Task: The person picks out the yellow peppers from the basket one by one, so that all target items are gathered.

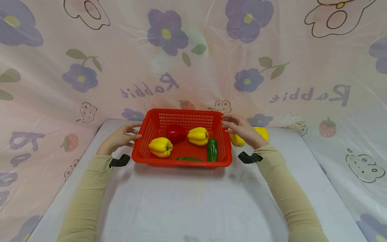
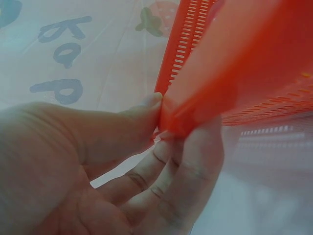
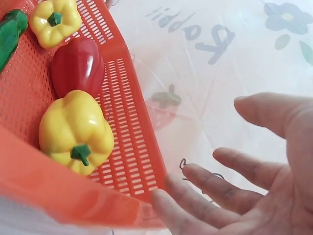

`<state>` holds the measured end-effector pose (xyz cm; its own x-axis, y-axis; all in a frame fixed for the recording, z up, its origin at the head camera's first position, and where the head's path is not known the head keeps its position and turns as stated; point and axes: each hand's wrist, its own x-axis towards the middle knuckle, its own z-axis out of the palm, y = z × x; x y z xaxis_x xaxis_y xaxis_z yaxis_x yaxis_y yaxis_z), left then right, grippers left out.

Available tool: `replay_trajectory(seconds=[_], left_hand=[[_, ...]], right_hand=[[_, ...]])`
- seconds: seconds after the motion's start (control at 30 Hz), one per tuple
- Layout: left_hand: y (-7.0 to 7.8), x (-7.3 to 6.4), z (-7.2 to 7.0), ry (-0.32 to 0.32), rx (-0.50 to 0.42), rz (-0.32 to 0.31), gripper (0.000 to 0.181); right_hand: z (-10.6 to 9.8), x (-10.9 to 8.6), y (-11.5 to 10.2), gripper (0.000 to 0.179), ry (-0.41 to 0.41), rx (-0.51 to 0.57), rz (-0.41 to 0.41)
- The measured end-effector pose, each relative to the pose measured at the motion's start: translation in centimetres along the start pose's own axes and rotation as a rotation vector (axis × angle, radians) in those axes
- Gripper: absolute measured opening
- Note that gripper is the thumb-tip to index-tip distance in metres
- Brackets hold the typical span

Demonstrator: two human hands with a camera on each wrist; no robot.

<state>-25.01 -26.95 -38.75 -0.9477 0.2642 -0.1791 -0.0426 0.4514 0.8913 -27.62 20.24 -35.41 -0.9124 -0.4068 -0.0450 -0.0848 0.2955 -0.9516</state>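
A red perforated plastic basket point(image 1: 169, 162) stands at the back of the table between the two hands. It holds two yellow bell peppers point(image 1: 161, 147), a red bell pepper point(image 3: 78, 67), and two green peppers point(image 1: 212, 150), one of them largely behind the front rim. On the left side, my left hand point(image 1: 122, 136) pinches the basket's rim, thumb above and fingers curled beneath in the left wrist view. My right hand point(image 1: 240, 129) is at the right rim with its fingers spread and fairly straight, fingertips right at the edge, thumb held away from it.
Two yellow peppers point(image 1: 262, 133) lie on the table to the right of the basket, partly hidden behind the right hand. A white cloth covers the table point(image 1: 193, 205). Behind it hangs a printed curtain point(image 1: 205, 74) with flowers and rabbits. Black wrist mounts point(image 1: 120, 160) sit at both cuffs.
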Motion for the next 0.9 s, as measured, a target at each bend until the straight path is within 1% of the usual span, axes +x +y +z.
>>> replay_trajectory(seconds=[0.27, 0.4, 0.53, 0.73, 0.9], left_hand=[[0.5, -0.4, 0.2, 0.002, -0.003, 0.005, 0.061], [0.4, -0.3, 0.2, 0.006, -0.009, 0.001, 0.061], [0.3, -0.3, 0.2, 0.005, -0.010, -0.001, 0.061], [0.3, -0.3, 0.3, 0.006, -0.012, -0.002, 0.061], [0.4, -0.2, 0.3, 0.009, -0.003, -0.004, 0.061]], right_hand=[[1.3, 0.8, -0.3, 0.044, -0.022, -0.022, 0.000], [2.1, 1.2, -0.5, 0.047, -0.031, -0.047, 0.001], [2.5, 1.9, -0.2, 0.050, -0.045, -0.056, 0.014], [3.0, 2.8, 0.0, 0.049, -0.071, -0.084, 0.033], [3.3, 3.5, 0.0, 0.050, -0.092, -0.066, 0.072]])
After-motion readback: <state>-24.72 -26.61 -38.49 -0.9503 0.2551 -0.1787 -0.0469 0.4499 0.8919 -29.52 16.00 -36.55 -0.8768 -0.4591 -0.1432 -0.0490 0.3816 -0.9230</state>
